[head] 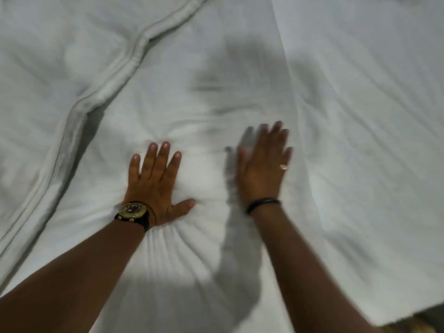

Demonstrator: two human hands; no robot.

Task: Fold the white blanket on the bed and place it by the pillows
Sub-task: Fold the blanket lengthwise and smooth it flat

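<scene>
The white blanket (192, 109) fills most of the view and lies spread over the bed. Its thick seamed edge (101, 92) runs diagonally from the top centre down to the lower left. My left hand (156, 179), with a watch on the wrist, presses flat into the blanket with fingers apart and dents it. My right hand (264, 164), blurred, is flat and open just to the right, on or just above the blanket, with a ring and a dark wristband. No pillows are in view.
White bedding (372, 92) continues to the right past a long straight crease. The bed's near edge shows at the bottom right corner, with a strip of dark and yellowish floor (418, 320) below it.
</scene>
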